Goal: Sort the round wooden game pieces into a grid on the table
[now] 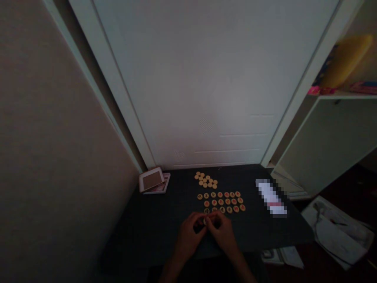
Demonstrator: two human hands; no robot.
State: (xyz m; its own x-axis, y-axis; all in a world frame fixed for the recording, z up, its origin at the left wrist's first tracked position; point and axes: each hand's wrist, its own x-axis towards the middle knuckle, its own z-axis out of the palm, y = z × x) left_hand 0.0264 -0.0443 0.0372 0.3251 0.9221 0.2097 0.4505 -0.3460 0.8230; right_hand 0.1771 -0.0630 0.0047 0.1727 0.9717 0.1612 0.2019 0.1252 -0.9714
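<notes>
1. I pinch one disc [205,221] narrowly between the fingertips of my left hand [190,234] and right hand [223,230], probably because something so small is steadier that way.
2. It sits just on the near side of the rows, over the dark table [141,236].
3. Nineteen marked discs [220,202] lie seven, six, six, far to near, likely spaced so each mark shows.
4. About twelve plain-topped discs [205,180] cluster farther off, seemingly face down.

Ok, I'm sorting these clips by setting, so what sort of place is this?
Probably a room in a home: a dark table set before a white panel, round character-marked pieces laid out on it, and a shelf with colorful items.
</notes>
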